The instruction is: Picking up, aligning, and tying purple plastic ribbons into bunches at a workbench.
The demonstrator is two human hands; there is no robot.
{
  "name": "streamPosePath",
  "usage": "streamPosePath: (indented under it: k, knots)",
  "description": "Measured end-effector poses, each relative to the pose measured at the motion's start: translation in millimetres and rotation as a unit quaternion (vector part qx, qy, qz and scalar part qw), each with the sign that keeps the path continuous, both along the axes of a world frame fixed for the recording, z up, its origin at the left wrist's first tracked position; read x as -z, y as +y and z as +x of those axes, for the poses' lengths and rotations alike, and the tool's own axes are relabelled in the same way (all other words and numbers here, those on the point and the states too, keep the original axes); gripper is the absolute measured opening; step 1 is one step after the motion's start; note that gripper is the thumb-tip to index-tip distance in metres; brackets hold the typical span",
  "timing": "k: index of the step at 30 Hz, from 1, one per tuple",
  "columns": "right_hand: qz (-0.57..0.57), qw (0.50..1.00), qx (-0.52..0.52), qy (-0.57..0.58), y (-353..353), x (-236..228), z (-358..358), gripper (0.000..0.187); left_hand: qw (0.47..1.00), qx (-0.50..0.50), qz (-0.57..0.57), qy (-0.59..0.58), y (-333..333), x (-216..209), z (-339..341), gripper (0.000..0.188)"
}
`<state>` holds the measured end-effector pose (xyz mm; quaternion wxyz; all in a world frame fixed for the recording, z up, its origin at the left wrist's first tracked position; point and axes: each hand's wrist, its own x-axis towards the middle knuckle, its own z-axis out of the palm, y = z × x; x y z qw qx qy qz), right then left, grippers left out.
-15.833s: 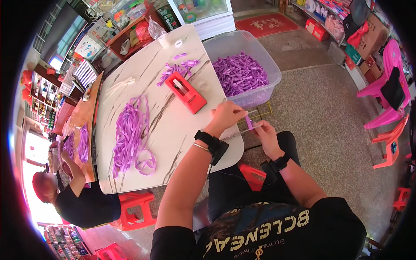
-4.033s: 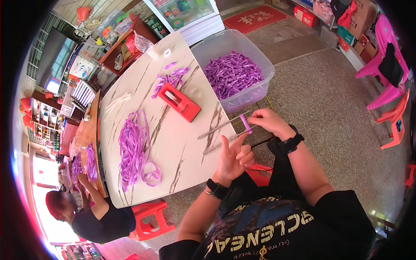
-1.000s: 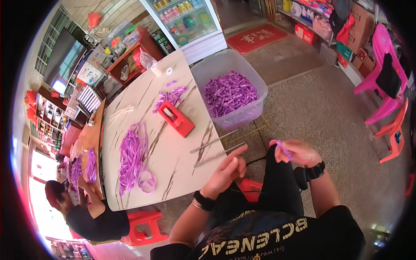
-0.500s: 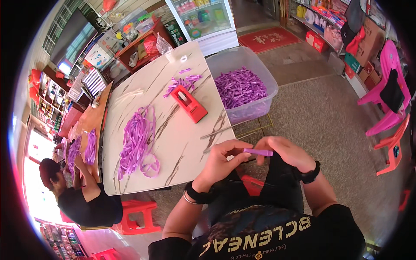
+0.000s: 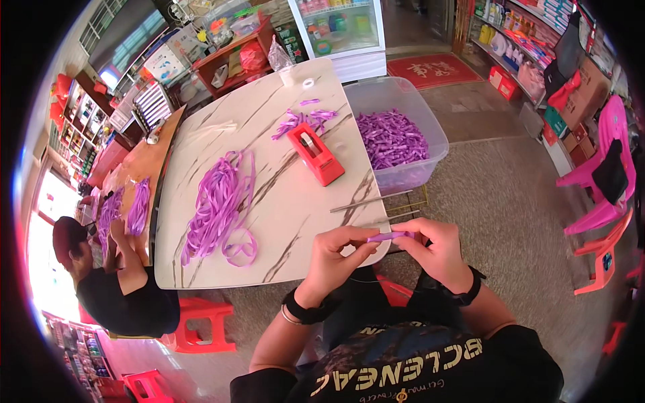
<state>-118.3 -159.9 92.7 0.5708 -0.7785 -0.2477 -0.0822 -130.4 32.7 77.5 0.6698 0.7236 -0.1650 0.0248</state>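
Observation:
A short folded piece of purple ribbon (image 5: 388, 236) is stretched between my two hands at the table's near right corner. My left hand (image 5: 339, 255) pinches one end of it between thumb and fingers. At the other end, my right hand (image 5: 433, 248) has its thumb and fingertips closed on the ribbon. Just beyond my hands, two thin metal rods (image 5: 366, 201) stick out over the edge of the marble-patterned table (image 5: 282, 228). A red tape dispenser (image 5: 316, 154) lies farther up, beside a small pile of purple ribbon pieces (image 5: 290, 125). A large tangle of purple ribbon (image 5: 218, 201) lies to the left.
A clear plastic tub (image 5: 437, 138) filled with purple ribbon pieces stands against the table's right side. At far left, another person (image 5: 121, 295) sits at a wooden table (image 5: 151, 174) with more purple ribbon. A red stool (image 5: 205, 326) and pink chair (image 5: 605, 168) stand around.
My right hand has turned and now grips the ribbon's right end, where its fingers were loose beside it before. The view has shifted slightly.

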Motion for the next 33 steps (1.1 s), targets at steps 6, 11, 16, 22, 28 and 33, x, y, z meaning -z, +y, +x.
streamPosePath:
  k: [6,11,16,22,28,33]
  knots:
    - [0.017,0.999,-0.039,0.013,16.7,4.2,8.6,0.024,1.000,-0.022,-0.004,0.009,17.7,1.4,-1.4,0.019]
    - [0.133,0.979,-0.072,0.137,31.2,35.5,22.3,0.015,0.995,-0.095,-0.018,0.005,43.4,-7.3,18.7,0.018]
    - [-0.004,0.987,-0.146,0.069,63.6,86.4,25.7,0.009,0.981,-0.184,0.045,-0.051,88.7,-26.4,106.7,0.016]
    - [-0.062,0.987,-0.134,-0.058,79.2,96.2,21.0,0.008,0.958,-0.251,0.127,-0.053,132.7,-0.5,187.7,0.042]
    - [-0.098,0.984,-0.146,0.026,78.6,88.2,19.8,0.013,0.960,-0.277,0.049,-0.008,136.6,-3.9,179.7,0.045]
    - [-0.080,0.986,-0.146,0.025,75.2,91.2,21.2,0.015,0.971,-0.211,0.111,-0.023,139.2,-59.2,123.7,0.032]
